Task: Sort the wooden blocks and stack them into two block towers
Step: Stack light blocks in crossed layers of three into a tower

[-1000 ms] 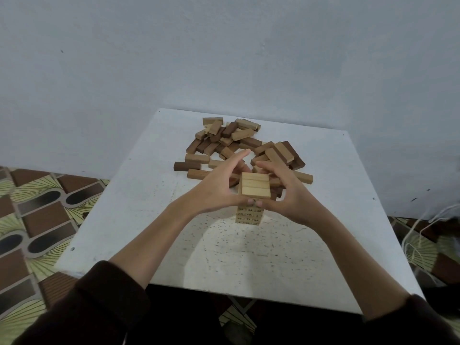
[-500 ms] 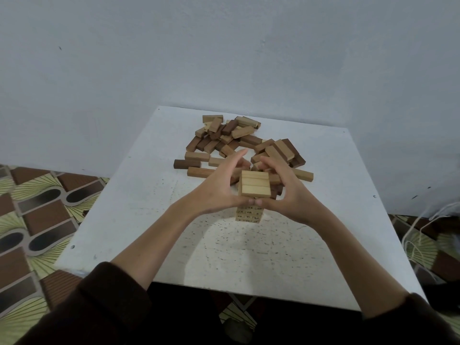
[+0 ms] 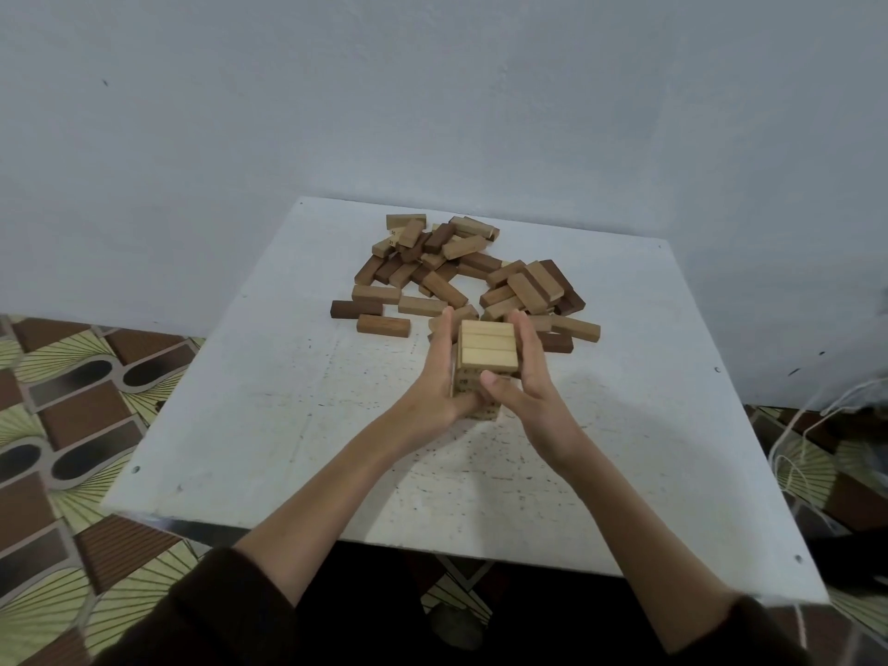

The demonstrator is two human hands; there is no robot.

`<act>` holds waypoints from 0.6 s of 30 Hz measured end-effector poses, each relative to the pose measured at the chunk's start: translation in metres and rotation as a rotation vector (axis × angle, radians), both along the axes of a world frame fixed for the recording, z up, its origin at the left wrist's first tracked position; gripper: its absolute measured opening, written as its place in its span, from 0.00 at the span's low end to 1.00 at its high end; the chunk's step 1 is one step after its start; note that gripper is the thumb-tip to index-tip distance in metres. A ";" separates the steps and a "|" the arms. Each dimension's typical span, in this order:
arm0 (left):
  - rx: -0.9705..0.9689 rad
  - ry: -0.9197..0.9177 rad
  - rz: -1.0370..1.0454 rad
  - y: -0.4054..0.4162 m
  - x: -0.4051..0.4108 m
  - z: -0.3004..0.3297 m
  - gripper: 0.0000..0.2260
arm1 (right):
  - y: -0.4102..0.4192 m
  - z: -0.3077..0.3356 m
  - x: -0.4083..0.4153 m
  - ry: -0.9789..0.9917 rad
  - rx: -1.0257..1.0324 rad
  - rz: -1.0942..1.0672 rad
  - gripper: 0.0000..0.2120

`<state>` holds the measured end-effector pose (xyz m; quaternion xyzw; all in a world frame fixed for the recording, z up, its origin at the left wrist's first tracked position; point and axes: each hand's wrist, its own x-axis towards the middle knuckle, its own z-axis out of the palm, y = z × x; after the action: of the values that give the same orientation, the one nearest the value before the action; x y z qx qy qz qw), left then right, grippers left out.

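The pale tower (image 3: 486,362) stands near the middle of the worktop (image 3: 269,425), just in front of the loose blocks (image 3: 461,276). The left hand (image 3: 439,377) and right hand (image 3: 521,382) press flat, fingers straight, against its opposite sides. Squaring it likely wants even, gentle pressure from both, so no layer skews or slides.

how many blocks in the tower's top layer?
3, side by side across the tower top: far block, middle block, near block. Left hand and right hand flank it; lower layers partly hidden.
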<state>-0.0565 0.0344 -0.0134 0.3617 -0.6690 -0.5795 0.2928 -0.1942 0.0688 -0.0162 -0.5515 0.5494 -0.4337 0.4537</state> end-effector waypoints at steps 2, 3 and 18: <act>-0.002 0.010 -0.012 0.001 -0.001 0.000 0.35 | 0.001 0.000 0.001 -0.009 0.011 0.005 0.48; -0.004 0.013 -0.018 0.001 -0.002 -0.001 0.36 | 0.001 0.000 0.002 -0.007 0.013 0.004 0.47; 0.084 -0.030 -0.023 0.001 -0.003 0.001 0.42 | -0.001 -0.003 0.004 -0.010 0.055 0.007 0.44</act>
<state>-0.0596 0.0352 -0.0125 0.3747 -0.6524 -0.6050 0.2607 -0.1899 0.0680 -0.0190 -0.5387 0.5568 -0.4195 0.4730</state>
